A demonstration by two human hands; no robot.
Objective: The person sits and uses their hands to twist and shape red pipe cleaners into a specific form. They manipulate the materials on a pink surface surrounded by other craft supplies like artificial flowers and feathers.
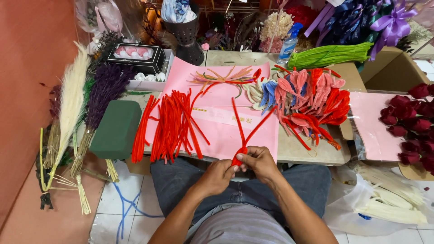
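Both my hands meet over my lap at the table's front edge. My left hand point(218, 176) and my right hand point(258, 161) pinch the folded base of a red pipe cleaner point(242, 135), whose two ends stick up in a V over a pink paper sheet point(221, 92). A loose pile of straight red pipe cleaners point(172, 124) lies on the table to the left of my hands. Finished petal-shaped loops in red, pink, blue and cream point(312, 99) are heaped to the right.
A green foam block point(115, 129) sits at the table's left corner, with dried purple and cream grasses point(77, 104) beside it. Green pipe cleaners point(330, 55) lie at the back right. A cardboard box with dark red roses point(413, 122) stands right; white bags point(389, 203) lie on the floor.
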